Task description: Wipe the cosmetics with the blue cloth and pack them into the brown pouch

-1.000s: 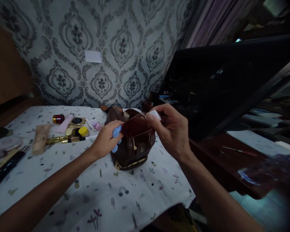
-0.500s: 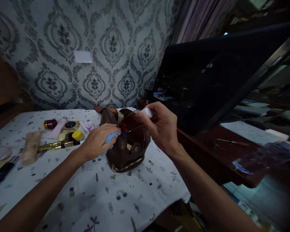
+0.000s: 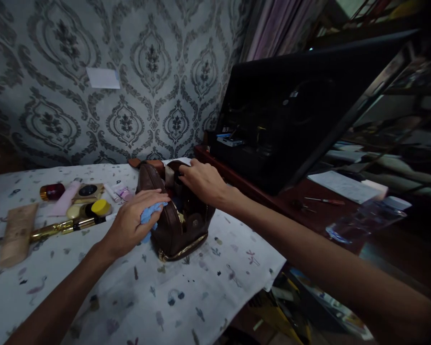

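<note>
A small brown leather bag (image 3: 181,225) with gold zips stands open on a table covered by a white patterned cloth (image 3: 129,287). My left hand (image 3: 131,225) rests against the bag's left side, fingers curled round a blue cloth (image 3: 148,216). My right hand (image 3: 201,181) is lowered onto the top of the bag, its fingertips down in the opening; what they hold, if anything, is hidden.
Cosmetics lie to the left: a dark red jar (image 3: 52,191), a pink tube (image 3: 65,205), a gold compact (image 3: 87,191), a yellow-capped item (image 3: 100,207), a beige tube (image 3: 16,235). A black open case (image 3: 290,110) sits on a dark wooden desk (image 3: 309,211) at right.
My right hand, which held a white-capped translucent item above the bag, has dropped into the bag's opening. The item is no longer visible. The view has shifted right.
</note>
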Available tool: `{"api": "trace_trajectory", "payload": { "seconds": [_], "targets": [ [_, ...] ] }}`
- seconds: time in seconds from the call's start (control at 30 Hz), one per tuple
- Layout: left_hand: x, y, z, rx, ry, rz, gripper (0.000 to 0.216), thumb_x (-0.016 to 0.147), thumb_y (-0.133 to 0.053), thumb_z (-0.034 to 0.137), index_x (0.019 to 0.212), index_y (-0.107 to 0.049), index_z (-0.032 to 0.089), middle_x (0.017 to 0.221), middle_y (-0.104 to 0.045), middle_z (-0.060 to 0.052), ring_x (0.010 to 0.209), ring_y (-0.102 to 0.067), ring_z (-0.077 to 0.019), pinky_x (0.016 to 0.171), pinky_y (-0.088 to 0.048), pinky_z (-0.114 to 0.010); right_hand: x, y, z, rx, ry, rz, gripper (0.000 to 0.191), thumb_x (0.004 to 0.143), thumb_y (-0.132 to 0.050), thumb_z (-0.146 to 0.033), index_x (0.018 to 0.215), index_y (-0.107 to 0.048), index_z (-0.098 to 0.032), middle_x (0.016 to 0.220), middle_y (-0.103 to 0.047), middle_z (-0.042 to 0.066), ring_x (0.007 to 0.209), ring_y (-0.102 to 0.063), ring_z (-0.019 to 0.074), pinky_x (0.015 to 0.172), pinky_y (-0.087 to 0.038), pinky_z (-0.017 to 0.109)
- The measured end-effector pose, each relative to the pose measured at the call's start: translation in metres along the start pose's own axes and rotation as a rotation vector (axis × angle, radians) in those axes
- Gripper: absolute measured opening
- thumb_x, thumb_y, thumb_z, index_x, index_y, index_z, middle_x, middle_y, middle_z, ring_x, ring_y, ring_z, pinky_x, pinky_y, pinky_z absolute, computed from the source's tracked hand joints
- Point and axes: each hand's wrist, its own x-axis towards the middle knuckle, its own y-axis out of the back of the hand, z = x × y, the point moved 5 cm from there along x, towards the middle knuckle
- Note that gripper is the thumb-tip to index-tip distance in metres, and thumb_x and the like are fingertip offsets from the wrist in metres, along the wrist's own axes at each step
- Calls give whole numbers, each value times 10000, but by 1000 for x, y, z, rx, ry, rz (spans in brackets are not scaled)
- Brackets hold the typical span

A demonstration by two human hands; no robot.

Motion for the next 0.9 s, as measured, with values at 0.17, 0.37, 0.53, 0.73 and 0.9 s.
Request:
{"api": "trace_trajectory", "payload": {
  "seconds": [0.17,0.37,0.53,0.73,0.9],
  "targets": [
    [-1,1,-2,-27,3,-4,284,978,-460,283,1159,-666,207,1250,-694,-65,1246,-575,-233,1078,-435,-392,11,-10,-14,-41,67,-104,296,988,-446,-259,1187,-641,-159,1160,-649,177,993,-682,285,753,-518,330],
    [-1,0,-1,-40,18,-14,298,978,-462,290,1189,-661,226,1268,-687,-57,1251,-575,-235,1085,-432,-397,16,-29,-12,-51,129,-159,280,976,-481,-240,1110,-691,-113,1108,-694,193,1019,-682,291,818,-530,341],
    [-1,0,-3,-43,25,-18,305,982,-451,305,1186,-660,217,1262,-687,-69,1260,-564,-244,1082,-436,-415,18,-32,-10,-35,185,-184,258,955,-490,-156,1069,-706,-75,1065,-713,210,1037,-686,291,838,-527,333],
    [-2,0,-3,-52,50,-37,317,975,-462,342,1195,-660,229,1272,-682,-71,1273,-557,-268,1091,-432,-443,17,-23,-9,2,219,-271,250,911,-500,-61,1056,-703,-51,1084,-717,223,1040,-696,268,843,-523,297],
    [-2,1,-3,-48,57,-39,332,973,-470,366,1207,-663,231,1279,-681,-75,1268,-567,-270,1084,-444,-427,17,-32,-11,48,219,-308,236,912,-522,-92,1070,-698,-91,1082,-723,215,1036,-703,258,860,-517,297]
  ]
}}
